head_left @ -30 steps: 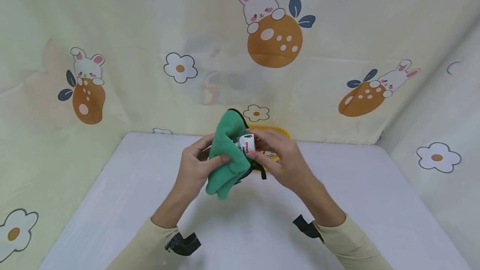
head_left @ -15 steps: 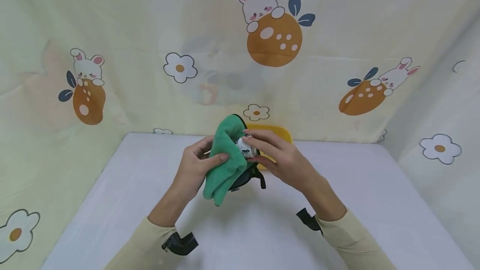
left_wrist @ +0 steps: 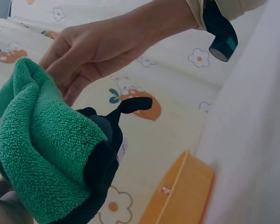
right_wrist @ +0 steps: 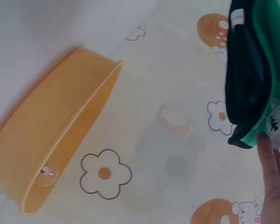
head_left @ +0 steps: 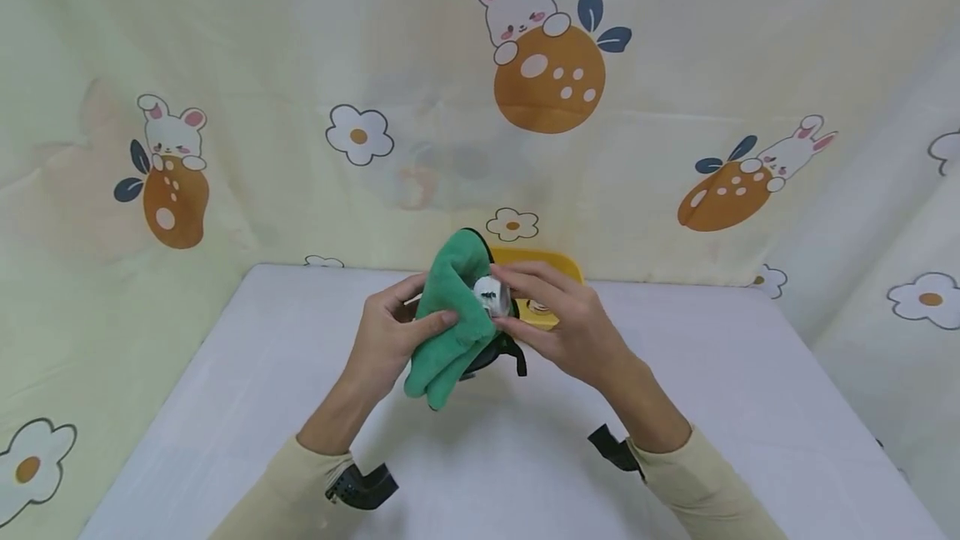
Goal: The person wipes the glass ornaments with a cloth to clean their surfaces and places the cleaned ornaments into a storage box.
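Note:
My left hand [head_left: 378,344] grips a fluffy green cloth [head_left: 450,348] with its thumb on the front; other fingers are behind it. Dark edging and a black loop [left_wrist: 137,105] belong to the cloth, whose dark backing shows in the left wrist view. Against the green pile sits a small, clear-and-white round ball [head_left: 492,297] with dark print. My right hand [head_left: 581,327] pinches this ball between thumb and fingers. At the edge of the right wrist view, fingertips [right_wrist: 266,144] touch the see-through ball; much of it is cut off there.
Behind the hands, a yellow bin [head_left: 555,261] stands on the white table [head_left: 675,373]. Another clear printed ball [right_wrist: 46,175] lies inside it. A curtain [head_left: 262,148] with rabbits and flowers hangs at the back and sides.
The ball has turned in my right fingers: its red-and-green lettering faced forward earlier, and now a small dark print shows. The cloth has sunk slightly, still in my left hand.

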Action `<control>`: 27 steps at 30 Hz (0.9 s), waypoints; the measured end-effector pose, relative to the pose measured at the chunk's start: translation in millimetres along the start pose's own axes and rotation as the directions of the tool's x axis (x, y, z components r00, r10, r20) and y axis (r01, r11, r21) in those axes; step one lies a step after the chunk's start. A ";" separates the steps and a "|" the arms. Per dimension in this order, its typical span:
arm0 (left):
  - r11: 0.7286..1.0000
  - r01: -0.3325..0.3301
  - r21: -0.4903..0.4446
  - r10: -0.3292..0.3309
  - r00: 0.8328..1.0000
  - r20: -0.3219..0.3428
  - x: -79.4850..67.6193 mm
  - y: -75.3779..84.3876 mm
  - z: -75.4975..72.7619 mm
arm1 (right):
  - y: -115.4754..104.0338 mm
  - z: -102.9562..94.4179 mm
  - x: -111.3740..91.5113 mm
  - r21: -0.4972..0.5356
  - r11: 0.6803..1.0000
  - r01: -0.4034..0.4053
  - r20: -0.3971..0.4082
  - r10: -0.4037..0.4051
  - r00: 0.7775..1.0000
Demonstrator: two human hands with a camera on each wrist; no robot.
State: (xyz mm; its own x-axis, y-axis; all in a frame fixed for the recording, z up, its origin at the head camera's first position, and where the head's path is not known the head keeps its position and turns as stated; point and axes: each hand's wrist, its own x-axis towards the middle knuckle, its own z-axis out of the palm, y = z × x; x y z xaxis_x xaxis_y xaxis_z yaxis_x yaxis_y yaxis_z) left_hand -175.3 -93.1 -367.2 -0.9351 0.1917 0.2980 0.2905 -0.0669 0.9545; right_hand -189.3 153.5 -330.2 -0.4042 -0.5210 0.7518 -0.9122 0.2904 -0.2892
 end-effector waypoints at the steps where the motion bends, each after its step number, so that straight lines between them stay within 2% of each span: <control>1: 1.000 -0.011 0.016 0.011 1.000 -0.004 -0.4 -0.1 0.3 | -1.4 0.0 0.1 0.007 1.000 -0.031 0.000 0.031 1.000; 5: 0.994 -0.075 0.079 0.076 0.997 -0.009 -2.4 -1.1 1.8 | -2.7 0.6 0.8 0.033 0.991 -0.132 -0.004 0.132 0.991; 7: 0.988 -0.120 0.102 0.121 0.993 -0.003 -2.8 -1.8 2.8 | -3.3 0.2 1.3 0.064 0.978 -0.200 0.001 0.201 0.980; 9: 0.978 -0.169 0.120 0.170 0.985 0.007 -3.2 -2.3 3.9 | -4.5 -1.4 2.2 0.100 0.953 -0.286 0.023 0.285 0.958; 12: 0.963 -0.234 0.138 0.232 0.972 0.025 -3.3 -3.3 5.1 | -7.4 -4.2 4.1 0.154 0.899 -0.410 0.073 0.404 0.912; 14: 0.955 -0.258 0.146 0.256 0.966 0.029 -3.8 -3.8 5.2 | -8.7 -5.0 4.6 0.169 0.872 -0.459 0.095 0.449 0.888; 15: 0.953 -0.266 0.145 0.264 0.964 0.029 -3.8 -4.0 5.1 | -9.0 -4.9 4.7 0.174 0.867 -0.467 0.100 0.456 0.884; 17: 0.953 -0.270 0.139 0.269 0.963 0.024 -3.9 -3.5 4.5 | -8.4 -3.9 4.3 0.171 0.876 -0.452 0.098 0.441 0.892; 19: 0.955 -0.260 0.140 0.261 0.965 0.013 -3.8 -3.0 3.8 | -7.1 -2.1 3.2 0.172 0.896 -0.409 0.086 0.400 0.912; 23: 0.970 -0.202 0.137 0.206 0.979 -0.015 -3.9 -1.6 2.3 | -4.9 1.5 0.5 0.177 0.934 -0.311 0.068 0.304 0.950; 27: 0.983 -0.135 0.123 0.140 0.989 -0.039 -3.8 -1.1 0.8 | -2.5 3.9 -0.4 0.123 0.968 -0.218 0.050 0.213 0.976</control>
State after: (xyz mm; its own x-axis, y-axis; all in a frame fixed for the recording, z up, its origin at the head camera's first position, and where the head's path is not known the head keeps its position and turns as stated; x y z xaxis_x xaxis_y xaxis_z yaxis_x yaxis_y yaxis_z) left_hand -172.0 -92.9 -369.4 -0.8923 0.1418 0.4285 0.4364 0.0285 0.8993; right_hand -187.1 149.9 -332.1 -0.5923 -0.4863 0.6424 -0.8034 0.2962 -0.5165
